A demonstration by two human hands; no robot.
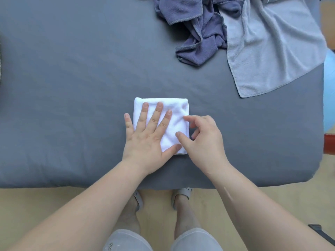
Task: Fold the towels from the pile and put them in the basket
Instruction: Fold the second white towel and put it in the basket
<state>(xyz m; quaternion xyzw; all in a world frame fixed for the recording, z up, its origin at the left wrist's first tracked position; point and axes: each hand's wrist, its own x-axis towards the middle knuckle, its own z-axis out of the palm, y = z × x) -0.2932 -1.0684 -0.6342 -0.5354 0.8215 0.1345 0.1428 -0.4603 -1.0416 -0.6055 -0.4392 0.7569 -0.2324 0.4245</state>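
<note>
White towel (178, 108): folded square, near-centre on grey sheet (72, 87). Likely soft, light and limp; best lifted by its stacked right edge. Left hand (146, 140) presses it flat-fingered; right hand (204, 136) is curled at that edge, grip unclear.

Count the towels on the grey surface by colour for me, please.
White towel, folded: 1
Light grey towel: 1
Dark blue-purple towel: at least 1; too crumpled to tell whether there are more
Total: at least 3
</note>
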